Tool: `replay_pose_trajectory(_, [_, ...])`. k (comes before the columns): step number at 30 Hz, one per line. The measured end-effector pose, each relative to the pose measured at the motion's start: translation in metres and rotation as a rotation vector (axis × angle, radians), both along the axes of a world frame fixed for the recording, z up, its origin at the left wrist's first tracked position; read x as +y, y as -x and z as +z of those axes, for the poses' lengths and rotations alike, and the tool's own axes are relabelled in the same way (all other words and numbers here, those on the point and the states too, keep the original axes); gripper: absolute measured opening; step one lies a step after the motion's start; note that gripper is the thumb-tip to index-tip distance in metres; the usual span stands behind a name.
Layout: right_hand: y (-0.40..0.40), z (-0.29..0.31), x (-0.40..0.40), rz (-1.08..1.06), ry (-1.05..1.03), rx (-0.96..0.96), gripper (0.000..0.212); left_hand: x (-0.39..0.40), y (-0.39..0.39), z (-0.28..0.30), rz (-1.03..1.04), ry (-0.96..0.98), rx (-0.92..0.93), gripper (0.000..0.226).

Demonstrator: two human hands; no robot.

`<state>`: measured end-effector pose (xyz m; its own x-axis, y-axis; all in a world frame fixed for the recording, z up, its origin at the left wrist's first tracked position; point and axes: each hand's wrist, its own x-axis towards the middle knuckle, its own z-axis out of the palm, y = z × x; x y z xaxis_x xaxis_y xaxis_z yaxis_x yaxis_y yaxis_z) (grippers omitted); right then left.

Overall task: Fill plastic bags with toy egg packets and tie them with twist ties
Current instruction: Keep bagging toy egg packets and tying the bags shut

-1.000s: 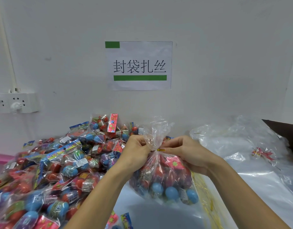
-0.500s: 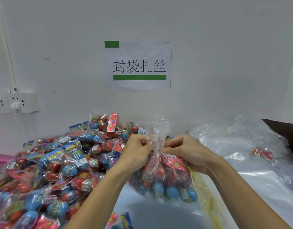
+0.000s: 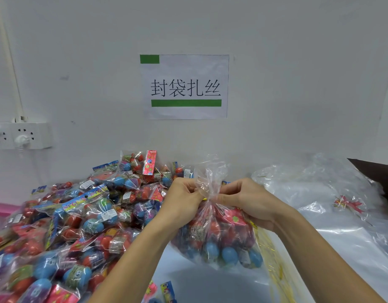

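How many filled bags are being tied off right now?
1: the filled bag is held up at centre, its neck pinched between the left hand and right hand. The loose packets piled at left could hide others.

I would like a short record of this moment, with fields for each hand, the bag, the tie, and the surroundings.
left hand: left hand pinches the gathered neck of the bag
right hand: right hand pinches the same neck from the other side
bag: clear plastic bag full of toy egg packets, held above the table
tie: yellow twist tie, only a bit shows at the neck
left side: pile of loose toy egg packets
right side: heap of empty clear plastic bags
wall: white paper sign with green bars
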<state>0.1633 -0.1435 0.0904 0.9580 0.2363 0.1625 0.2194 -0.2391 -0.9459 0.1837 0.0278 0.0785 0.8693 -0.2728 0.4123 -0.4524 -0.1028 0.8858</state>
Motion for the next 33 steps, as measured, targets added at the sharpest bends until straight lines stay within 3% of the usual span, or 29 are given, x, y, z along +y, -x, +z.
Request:
replay_pose_trajectory(3, [0.001,0.001,0.0,-0.029,0.02,0.001,0.012,-0.001,-0.002,-0.002,0.034,-0.005,0.054,0.031])
replay_pose_trajectory(13, [0.006,0.005,0.01,-0.202,0.244,-0.093,0.021,0.001,0.003,0.005,-0.053,0.101,0.269,0.024])
replay_pose_trajectory(18, [0.002,0.0,0.02,-0.255,0.267,-0.141,0.036,0.001,0.004,0.005,-0.008,0.14,0.269,0.027])
replay_pose_trajectory(24, [0.001,-0.004,0.026,-0.308,0.321,-0.24,0.033,0.003,0.006,0.007,0.045,0.12,0.241,0.034])
replay_pose_trajectory(29, [0.001,-0.001,0.025,-0.268,0.295,-0.279,0.028,0.001,0.006,0.007,0.046,0.077,0.199,0.035])
replay_pose_trajectory(33, [0.003,0.003,0.022,-0.19,0.268,-0.246,0.036,0.003,0.003,0.008,0.002,0.065,0.159,0.034])
